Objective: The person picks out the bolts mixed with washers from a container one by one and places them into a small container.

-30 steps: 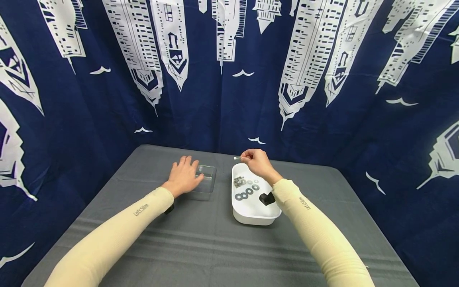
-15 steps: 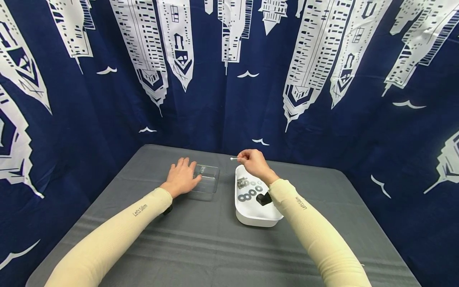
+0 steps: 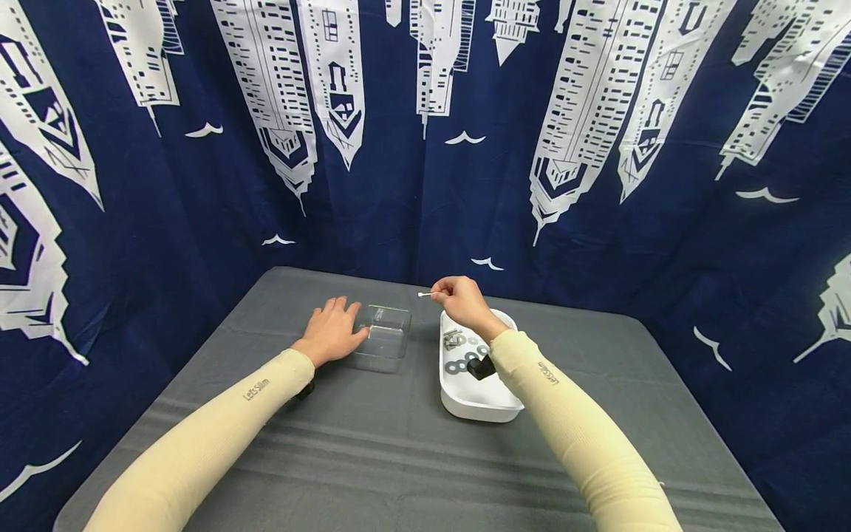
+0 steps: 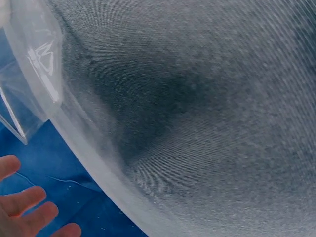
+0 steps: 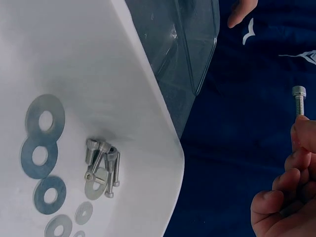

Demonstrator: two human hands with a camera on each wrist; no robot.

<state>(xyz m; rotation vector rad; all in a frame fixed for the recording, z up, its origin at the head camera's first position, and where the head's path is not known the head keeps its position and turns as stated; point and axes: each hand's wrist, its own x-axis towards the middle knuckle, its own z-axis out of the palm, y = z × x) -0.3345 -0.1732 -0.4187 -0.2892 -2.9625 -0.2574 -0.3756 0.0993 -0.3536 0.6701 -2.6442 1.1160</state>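
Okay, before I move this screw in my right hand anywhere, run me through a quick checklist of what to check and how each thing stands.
1. Grip on the screw: ok. Your right hand pinches it, head sticking out.
2. Screw clear of the tray: ok. It is held up, apart from the rim.
3. Tray standing flat on the table: ok, as far as it shows.
4. Left hand steadying the clear box: cannot tell. It is at the box's edge, but contact is unclear.
5. Box opening facing up: cannot tell. The see-through walls hide it.
6. Other screws kept apart from the washers: not ok. Some overlap a washer.
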